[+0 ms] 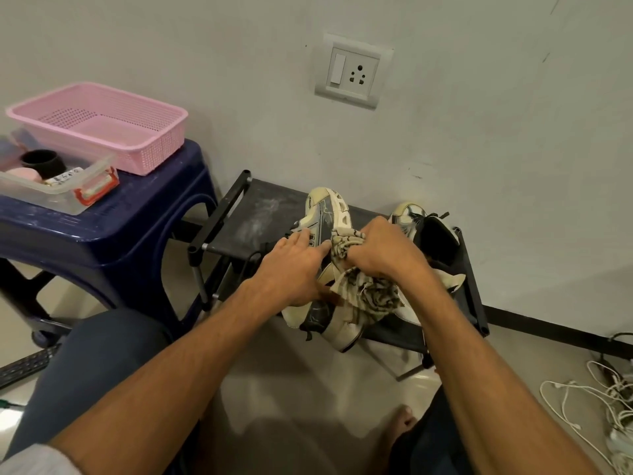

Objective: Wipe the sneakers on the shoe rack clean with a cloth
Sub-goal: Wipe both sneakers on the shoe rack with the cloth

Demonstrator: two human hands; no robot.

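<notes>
Sneaker point(320, 217) on top shelf of black shoe rack point(253, 214), right of shelf centre. Long axis runs near-to-far: toe toward the wall point(479, 132), heel toward the person and overhanging the front edge of the rack. Shoe is tipped on its side, the white sole with cut-outs turned to the right. Upper is cream with grey-blue panels and looks yellowed at the toe; dark heel trim at the near end. Cloth point(370, 296), beige with dark stripes, is bunched against the sole side of the shoe, loose folds hanging over the heel half. Right hand point(380, 248) is curled tight around the upper wad of cloth, knuckles up, pressing it to the sole edge. Left hand point(291, 265) lies on the upper, fingers nearly straight and pointing toward the toe, thumb stretched toward the cloth; it is flat on the shoe, not clenched. Both forearms reach in from below. Second sneaker point(407, 214) stands just right of the hands, toe also toward the wall, its dark opening visible. Shelf fabric left of the shoe shows whitish dust marks. Further left, a dark blue stool point(113, 214) carries a pink basket point(150, 132) and a clear box point(58, 197). Wall socket point(354, 72) above the rack; white cables point(599, 399) on the floor point(308, 389) at far right.
</notes>
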